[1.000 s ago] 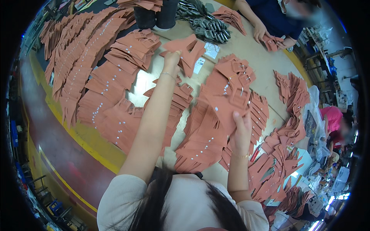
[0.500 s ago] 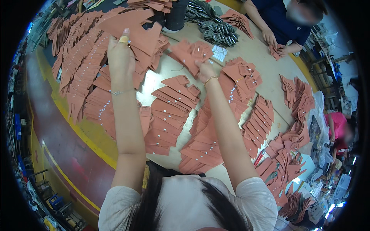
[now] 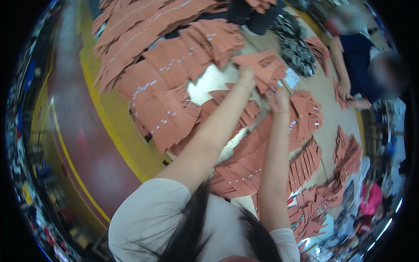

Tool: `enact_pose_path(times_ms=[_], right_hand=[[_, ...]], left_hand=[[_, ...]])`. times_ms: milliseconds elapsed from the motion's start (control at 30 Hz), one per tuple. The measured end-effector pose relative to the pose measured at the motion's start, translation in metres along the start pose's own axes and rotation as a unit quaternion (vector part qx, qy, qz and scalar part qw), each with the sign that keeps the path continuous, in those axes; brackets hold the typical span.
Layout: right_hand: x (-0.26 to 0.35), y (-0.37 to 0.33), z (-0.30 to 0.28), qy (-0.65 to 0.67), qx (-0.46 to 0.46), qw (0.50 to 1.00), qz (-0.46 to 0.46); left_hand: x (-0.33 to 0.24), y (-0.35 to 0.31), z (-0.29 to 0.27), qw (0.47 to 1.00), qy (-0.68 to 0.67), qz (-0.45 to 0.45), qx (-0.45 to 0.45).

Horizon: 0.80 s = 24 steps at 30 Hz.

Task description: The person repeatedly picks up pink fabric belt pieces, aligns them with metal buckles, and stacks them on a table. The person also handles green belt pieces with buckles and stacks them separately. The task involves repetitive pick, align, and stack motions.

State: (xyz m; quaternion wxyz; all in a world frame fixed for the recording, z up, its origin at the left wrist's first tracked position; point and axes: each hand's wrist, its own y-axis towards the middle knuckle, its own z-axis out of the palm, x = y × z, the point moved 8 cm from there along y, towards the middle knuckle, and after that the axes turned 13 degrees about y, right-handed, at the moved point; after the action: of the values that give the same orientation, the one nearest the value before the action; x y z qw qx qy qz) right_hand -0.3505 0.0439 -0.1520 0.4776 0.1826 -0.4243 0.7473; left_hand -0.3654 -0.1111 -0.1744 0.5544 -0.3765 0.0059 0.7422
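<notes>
Left hand (image 3: 247, 76), right hand (image 3: 276, 98), grips unclear, at terracotta pieces (image 3: 265, 67), count blurred, two black containers (image 3: 261, 21)

A shiny bare patch of tabletop (image 3: 204, 83) gives room to pass left of the left hand (image 3: 246, 77), hemmed in on its left by overlapping reddish-brown pieces (image 3: 174, 54). Beyond the hands, dark containers (image 3: 260, 22) and a heap of buckles (image 3: 294, 46) block the far side, while another stack of pieces (image 3: 307, 114) lies near the right hand (image 3: 277, 97). Past that stack, an open strip of table (image 3: 329, 98) runs on the right, toward a co-worker's hand (image 3: 345, 90).
</notes>
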Motion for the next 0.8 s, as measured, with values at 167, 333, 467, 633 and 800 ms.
enact_pose_path(times_ms=[167,333,467,633,800], right_hand=[[0.036,-0.038,0.019,-0.184,-0.025,0.978,-0.097],[0.049,-0.097,0.062,-0.215,0.036,0.963,-0.156],[0.052,-0.139,0.088,-0.203,0.103,0.963,-0.143],[0.039,-0.166,0.117,-0.187,0.15,0.962,-0.127],[0.045,-0.191,0.116,-0.207,0.17,0.954,-0.135]], left_hand=[[-0.035,-0.041,0.017,0.99,0.125,-0.059,-0.034],[-0.175,-0.19,-0.005,0.817,0.492,0.291,0.07],[-0.279,-0.249,-0.113,0.732,0.654,0.175,-0.08],[-0.251,-0.26,-0.182,0.746,0.64,-0.157,-0.094],[-0.239,-0.231,-0.16,0.661,0.745,-0.046,-0.076]])
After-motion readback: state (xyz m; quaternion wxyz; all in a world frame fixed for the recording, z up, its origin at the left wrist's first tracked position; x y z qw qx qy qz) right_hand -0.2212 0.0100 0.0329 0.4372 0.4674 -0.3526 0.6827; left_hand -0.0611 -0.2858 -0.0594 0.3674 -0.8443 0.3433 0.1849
